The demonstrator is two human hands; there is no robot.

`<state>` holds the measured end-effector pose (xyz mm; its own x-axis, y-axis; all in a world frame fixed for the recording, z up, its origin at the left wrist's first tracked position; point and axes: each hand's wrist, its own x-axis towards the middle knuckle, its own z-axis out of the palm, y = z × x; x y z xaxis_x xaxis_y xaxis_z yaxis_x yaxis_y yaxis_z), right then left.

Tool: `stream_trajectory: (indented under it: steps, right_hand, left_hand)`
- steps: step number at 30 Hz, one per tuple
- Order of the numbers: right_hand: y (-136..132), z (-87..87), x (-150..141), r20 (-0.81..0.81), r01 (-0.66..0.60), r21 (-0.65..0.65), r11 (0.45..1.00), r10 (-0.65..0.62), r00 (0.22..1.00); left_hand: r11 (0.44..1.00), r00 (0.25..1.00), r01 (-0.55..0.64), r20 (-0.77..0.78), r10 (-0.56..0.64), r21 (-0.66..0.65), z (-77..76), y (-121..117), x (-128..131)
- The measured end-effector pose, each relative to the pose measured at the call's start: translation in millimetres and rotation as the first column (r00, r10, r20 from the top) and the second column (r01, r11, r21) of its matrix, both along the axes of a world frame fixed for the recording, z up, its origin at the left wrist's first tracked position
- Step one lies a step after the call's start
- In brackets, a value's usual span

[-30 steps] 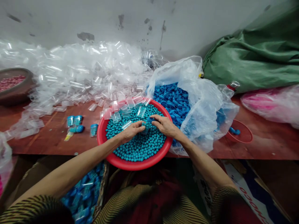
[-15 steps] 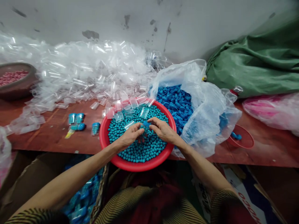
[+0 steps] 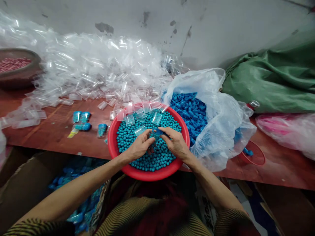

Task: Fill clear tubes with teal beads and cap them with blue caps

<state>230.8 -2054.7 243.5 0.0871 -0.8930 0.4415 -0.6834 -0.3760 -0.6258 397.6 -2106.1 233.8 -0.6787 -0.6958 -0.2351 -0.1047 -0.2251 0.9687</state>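
Note:
Above a red basin (image 3: 113, 141) of teal balls (image 3: 157, 160), my two hands meet. The fingers of my left hand (image 3: 141, 146) are closed around a small clear plastic container, mostly hidden by the fingers and hard to see against the balls. My right hand (image 3: 174, 142) pinches a blue cap (image 3: 157, 131) right at the container's top; I cannot tell whether it is seated. Several empty clear containers (image 3: 157, 118) lie on the balls and over the basin's far rim. Filled containers with blue caps (image 3: 102, 130) rest on the table to the left.
A big heap of clear containers (image 3: 98, 68) lines the wall. Right of the basin, a plastic bag (image 3: 214, 124) holds blue caps (image 3: 189, 111). A red mesh basket (image 3: 258, 157), green sack (image 3: 275, 82) and bowl of pink balls (image 3: 31, 73) stand farther out. Below the table, a cardboard box (image 3: 27, 177) contains filled containers.
The view has turned, shifting the scene right and tilting it. My right hand has brought the blue cap over the container in my left hand, and the cap shows more plainly now.

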Motion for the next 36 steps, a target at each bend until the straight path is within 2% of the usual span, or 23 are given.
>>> stream_trajectory:
  steps: [4,6,8,10,12,14,17,20,25,29,33,36]
  right_hand:
    - [7,-0.2,2,-0.209,0.022,-0.112,0.993,-0.045,0.977]
    - [9,-1.7,3,-0.236,-0.007,-0.128,0.992,-0.024,0.971]
    - [11,-3.2,2,-0.167,-0.033,-0.120,0.992,0.012,0.986]
    - [11,-3.6,3,-0.022,-0.017,-0.090,0.996,0.015,1.000]
    - [11,-2.8,4,0.124,0.033,-0.048,0.998,-0.027,0.992]
    - [11,-0.9,6,0.194,0.081,-0.023,0.996,-0.075,0.978]
    - [12,1.7,9,0.147,0.090,-0.060,0.994,-0.080,0.986]
    - [13,1.1,9,0.087,0.041,-0.122,0.992,-0.031,0.996]
    - [12,-4.0,8,0.176,0.066,-0.153,0.986,-0.038,0.984]
    - [15,-4.9,6,0.130,0.028,-0.131,0.991,-0.010,0.991]
    - [17,-4.9,5,0.179,0.043,-0.071,0.997,-0.029,0.983]
    - [18,-5.6,5,0.103,0.034,-0.118,0.992,-0.022,0.994]
  left_hand:
    - [0.997,1.000,-0.008,-0.016,0.010,0.077,5.6,2,0]
    - [0.991,0.999,-0.009,-0.031,0.013,0.133,8.7,3,1]
    - [0.985,0.999,-0.016,-0.047,0.024,0.170,10.8,4,2]
    - [0.985,0.998,-0.016,-0.060,0.027,0.172,11.8,5,3]
    - [0.991,0.997,-0.021,-0.066,0.030,0.132,12.1,5,3]
    - [0.996,0.997,-0.036,-0.060,0.041,0.076,12.2,4,3]
    - [0.997,0.997,-0.060,-0.046,0.063,0.055,12.7,3,4]
    - [0.991,0.996,-0.045,-0.067,0.053,0.122,13.7,3,6]
    - [0.982,0.994,-0.015,-0.099,0.034,0.191,13.2,2,8]
    - [0.991,0.996,-0.048,-0.067,0.057,0.129,11.7,3,7]
    - [1.000,0.998,-0.017,-0.053,0.017,0.014,12.6,2,8]
    - [1.000,0.998,-0.004,-0.056,0.003,-0.014,13.6,2,9]
